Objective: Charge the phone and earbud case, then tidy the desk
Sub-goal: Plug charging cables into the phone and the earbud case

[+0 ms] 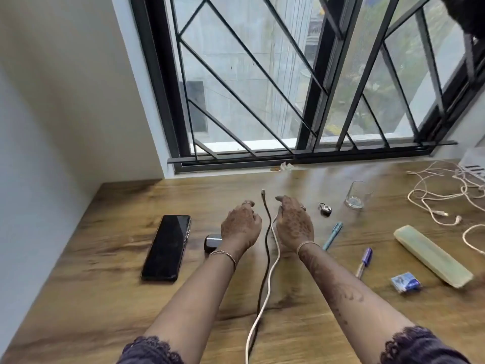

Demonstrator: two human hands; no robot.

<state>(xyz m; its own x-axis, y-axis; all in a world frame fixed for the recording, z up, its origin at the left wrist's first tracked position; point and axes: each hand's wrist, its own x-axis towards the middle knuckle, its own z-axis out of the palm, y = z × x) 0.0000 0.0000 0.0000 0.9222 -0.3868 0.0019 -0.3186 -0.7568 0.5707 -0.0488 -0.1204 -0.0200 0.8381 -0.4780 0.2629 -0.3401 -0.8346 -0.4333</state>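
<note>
Wooden bench (105, 298): phone (166, 248) lies toward the left edge, earbud case (212, 240) beside my left hand (240, 227), which is loosely curled and empty. White cable (271, 269) ends under my right hand (295, 224); I cannot tell its grip. Charging looks unstarted; next, bring a plug to the phone.

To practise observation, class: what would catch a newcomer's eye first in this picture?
The left hand and right hand reach out mid-desk, either side of a dark cable and a white cable that run back toward the viewer. A black phone lies screen-up on the wooden desk, left of the hands. Behind, a large barred window fills the view.
</note>
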